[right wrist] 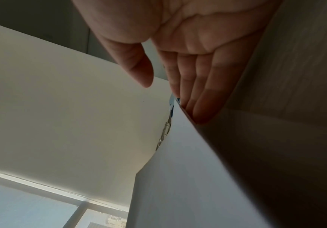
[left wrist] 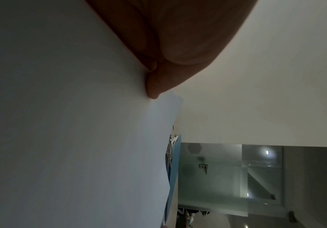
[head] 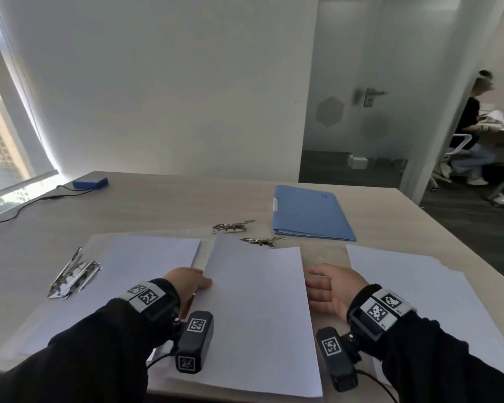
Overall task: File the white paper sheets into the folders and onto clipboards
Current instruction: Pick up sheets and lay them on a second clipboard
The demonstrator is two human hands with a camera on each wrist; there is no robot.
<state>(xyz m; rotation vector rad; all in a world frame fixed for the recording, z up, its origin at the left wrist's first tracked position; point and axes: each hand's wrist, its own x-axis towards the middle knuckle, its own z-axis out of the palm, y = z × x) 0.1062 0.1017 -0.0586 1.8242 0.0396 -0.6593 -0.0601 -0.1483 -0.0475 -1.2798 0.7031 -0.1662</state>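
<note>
A: Where is the paper?

B: One sheet (head: pixel 259 309) lies on the table (head: pixel 157 205) between both hands. The left hand (head: pixel 186 282) pinches its left edge. The right hand (head: pixel 330 289) is flat and open, its fingers (right wrist: pixel 203 108) tucked under the right edge.

A: What could go wrong?

B: The thin sheet may bend or slide off. It might bump the metal clips (head: pixel 233 226) on the way to the blue folder (head: pixel 310 213)

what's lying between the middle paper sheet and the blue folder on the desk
In the head view, two loose metal clips lie on the bare desk between the middle sheet and the blue folder.
</note>
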